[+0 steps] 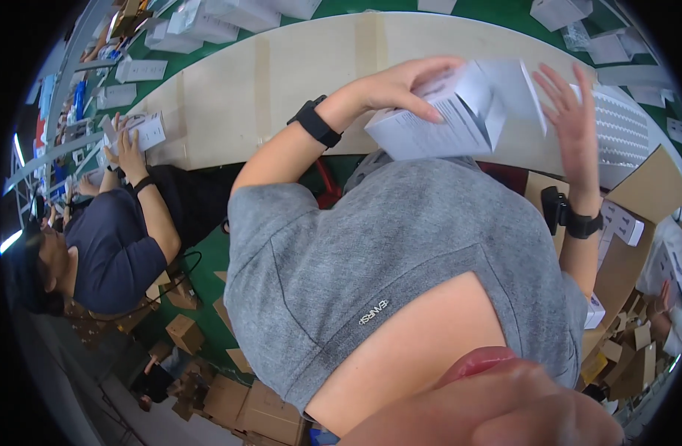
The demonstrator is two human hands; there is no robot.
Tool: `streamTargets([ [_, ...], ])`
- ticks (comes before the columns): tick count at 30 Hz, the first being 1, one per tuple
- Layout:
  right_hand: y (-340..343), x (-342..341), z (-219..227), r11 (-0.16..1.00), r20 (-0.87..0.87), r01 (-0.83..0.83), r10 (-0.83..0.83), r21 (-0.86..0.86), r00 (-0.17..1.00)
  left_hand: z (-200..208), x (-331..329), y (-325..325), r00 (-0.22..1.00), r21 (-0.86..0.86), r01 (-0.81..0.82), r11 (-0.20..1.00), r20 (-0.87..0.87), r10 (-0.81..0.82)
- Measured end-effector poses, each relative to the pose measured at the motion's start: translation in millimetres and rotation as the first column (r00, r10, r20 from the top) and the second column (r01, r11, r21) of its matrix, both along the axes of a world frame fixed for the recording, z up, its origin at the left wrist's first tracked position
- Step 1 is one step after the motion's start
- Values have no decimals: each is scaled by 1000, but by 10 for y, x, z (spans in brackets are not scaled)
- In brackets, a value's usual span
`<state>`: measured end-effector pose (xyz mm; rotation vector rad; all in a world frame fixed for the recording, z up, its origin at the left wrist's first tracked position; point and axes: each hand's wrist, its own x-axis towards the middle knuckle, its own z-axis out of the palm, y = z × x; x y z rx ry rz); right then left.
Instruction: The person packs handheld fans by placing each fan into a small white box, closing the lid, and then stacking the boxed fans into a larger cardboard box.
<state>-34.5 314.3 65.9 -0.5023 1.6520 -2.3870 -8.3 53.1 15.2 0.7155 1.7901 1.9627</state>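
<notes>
A white box [423,132] sits over the near edge of the tabletop [304,89] — the left hand's [404,85] grip clamped around it. The right hand [570,111], fingers spread, is just right of its raised flap [521,93]; farther left, a co-worker [118,245] handles a carton [149,128].

lettering [374,312] on grey shirt [430,230]; small print [419,134] on white box [458,125], too fine to read

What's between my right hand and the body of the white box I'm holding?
In the head view, an open white flap lies between your right hand and the body of the white box.
</notes>
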Motion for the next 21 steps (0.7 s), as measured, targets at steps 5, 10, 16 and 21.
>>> streamTargets([
  [5,-305,10,-35,804,-518,167,195,571,833,239,-68,-67,956,-220,-114,969,-291,46],
  [10,-582,-272,-294,803,193,-260,184,536,964,59,-92,12,867,-453,-370,811,-483,125],
  [16,-419,-403,-315,790,-302,226,-55,570,952,-36,-77,86,745,-545,-633,550,-623,240],
  [21,-461,87,-94,706,-827,442,401,553,393,-152,-85,75,840,-567,-528,632,-459,290],
])
